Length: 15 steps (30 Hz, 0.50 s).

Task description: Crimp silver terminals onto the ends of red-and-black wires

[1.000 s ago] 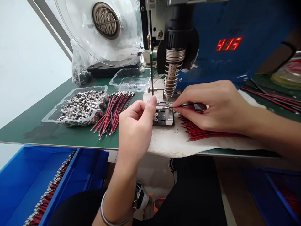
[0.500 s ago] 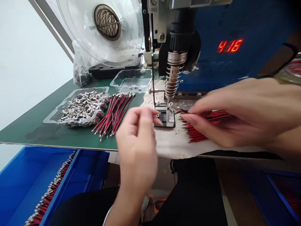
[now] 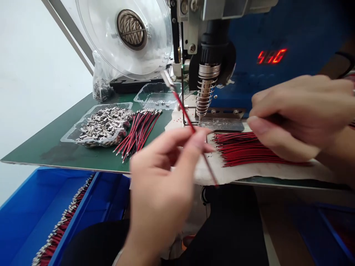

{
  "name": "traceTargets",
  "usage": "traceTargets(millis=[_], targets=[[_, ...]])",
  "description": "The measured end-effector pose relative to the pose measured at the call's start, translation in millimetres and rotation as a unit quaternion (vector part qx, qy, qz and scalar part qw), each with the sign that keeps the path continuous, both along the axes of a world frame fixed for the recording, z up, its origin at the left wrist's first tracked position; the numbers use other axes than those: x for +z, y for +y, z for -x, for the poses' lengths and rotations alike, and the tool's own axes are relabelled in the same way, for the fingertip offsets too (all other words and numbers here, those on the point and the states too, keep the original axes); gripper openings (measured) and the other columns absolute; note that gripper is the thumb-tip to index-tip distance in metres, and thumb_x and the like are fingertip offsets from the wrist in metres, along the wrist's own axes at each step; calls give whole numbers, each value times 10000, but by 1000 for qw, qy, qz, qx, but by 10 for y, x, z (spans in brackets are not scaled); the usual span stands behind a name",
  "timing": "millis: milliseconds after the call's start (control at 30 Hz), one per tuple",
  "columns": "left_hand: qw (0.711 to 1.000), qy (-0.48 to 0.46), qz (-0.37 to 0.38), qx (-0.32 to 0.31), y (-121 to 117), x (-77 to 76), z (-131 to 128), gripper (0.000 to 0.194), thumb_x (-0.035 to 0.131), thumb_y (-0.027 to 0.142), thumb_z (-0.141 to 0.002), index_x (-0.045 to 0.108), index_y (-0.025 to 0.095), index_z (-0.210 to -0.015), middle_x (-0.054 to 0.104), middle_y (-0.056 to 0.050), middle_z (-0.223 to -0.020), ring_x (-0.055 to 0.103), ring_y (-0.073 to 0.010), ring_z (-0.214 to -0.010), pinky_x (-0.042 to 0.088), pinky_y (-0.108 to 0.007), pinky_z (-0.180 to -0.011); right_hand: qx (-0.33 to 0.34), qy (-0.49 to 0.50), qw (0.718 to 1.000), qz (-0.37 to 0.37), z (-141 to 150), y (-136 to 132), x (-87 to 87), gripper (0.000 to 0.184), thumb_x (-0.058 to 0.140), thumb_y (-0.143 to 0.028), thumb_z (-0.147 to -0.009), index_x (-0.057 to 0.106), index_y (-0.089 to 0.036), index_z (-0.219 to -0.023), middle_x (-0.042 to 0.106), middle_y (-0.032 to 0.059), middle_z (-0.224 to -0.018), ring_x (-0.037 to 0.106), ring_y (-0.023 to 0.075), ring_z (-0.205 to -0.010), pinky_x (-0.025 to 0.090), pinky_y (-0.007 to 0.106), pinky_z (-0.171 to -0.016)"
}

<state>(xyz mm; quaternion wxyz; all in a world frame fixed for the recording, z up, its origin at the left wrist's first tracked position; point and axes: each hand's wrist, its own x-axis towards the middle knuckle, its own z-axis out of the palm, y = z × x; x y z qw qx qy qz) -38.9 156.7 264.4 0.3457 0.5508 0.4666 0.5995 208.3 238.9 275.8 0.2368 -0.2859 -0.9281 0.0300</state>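
My left hand point(image 3: 163, 170) pinches a red-and-black wire point(image 3: 185, 111) between thumb and fingers in front of the machine. The wire slants up to the left and ends in a silver metal connector point(image 3: 167, 78); its lower end hangs below my fingers, blurred. My right hand point(image 3: 294, 118) hovers over the right part of a bundle of red and black wires point(image 3: 235, 149) on a pale cloth. Its thumb and fingers are curled together, and nothing shows sticking out of them. Between the hands stands the machine's spring-wrapped tip point(image 3: 205, 94); the small fixture below is mostly hidden by my left hand.
Left on the green table point(image 3: 50, 147) are a clear tray point(image 3: 69, 137) of metal connectors and a pile of wires with connectors point(image 3: 140, 129). Behind stand another clear tray point(image 3: 138, 98) and a clear reel point(image 3: 94, 33). A blue bin point(image 3: 24, 199) sits below the table.
The wire with its connector has passed from my right hand at the machine tip to my left hand, which has tilted it upward. My right hand has drawn back to the right.
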Motion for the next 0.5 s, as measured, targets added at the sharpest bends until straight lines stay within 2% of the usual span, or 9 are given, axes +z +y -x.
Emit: traceTargets(millis=[67,133,233,333,433,500], targets=[[994,76,-30,72,135,61,282,38,877,285,-977,910,285,-958,783,-8,-783,575,-116,-556,450,-253,-502,5,-7,1000,2,-43,72,-2,479,664,-729,-1029,749,-259,-989,679,48,-800,669,208,-794,439,350,-731],[982,149,-27,114,310,107,545,93,889,253,-937,895,256,-845,784,-20,-740,645,-142,-610,458,-255,-542,13,-17,1000,9,-68,162,22,474,674,-711,-1030,746,-249,-948,659,39,-757,637,195,-736,431,350,-720],[964,233,10,126,567,177,802,107,878,176,-847,874,244,-764,777,-37,-677,638,-194,-561,428,-313,-538,45,-56,997,42,-62,303,86,446,670,-607,-1061,709,-234,-819,587,3,-634,528,146,-578,375,335,-637],[916,359,12,175,743,226,882,196,896,204,-787,806,282,-632,682,-42,-561,541,-234,-537,357,-366,-572,76,-104,987,92,-6,395,146,440,633,-476,-1069,657,-223,-710,533,-22,-545,427,110,-461,287,331,-531],[865,451,-5,220,845,193,883,199,873,322,-810,790,307,-629,641,-74,-589,494,-281,-600,346,-401,-651,55,-145,979,128,58,409,176,372,634,-419,-1033,673,-217,-723,580,-13,-564,462,117,-473,300,333,-520],[850,478,-6,222,887,139,886,195,844,364,-815,783,306,-639,635,-95,-635,525,-316,-652,387,-429,-712,39,-164,976,137,81,396,183,346,641,-422,-1011,679,-224,-730,581,-19,-560,466,123,-470,306,334,-516]])
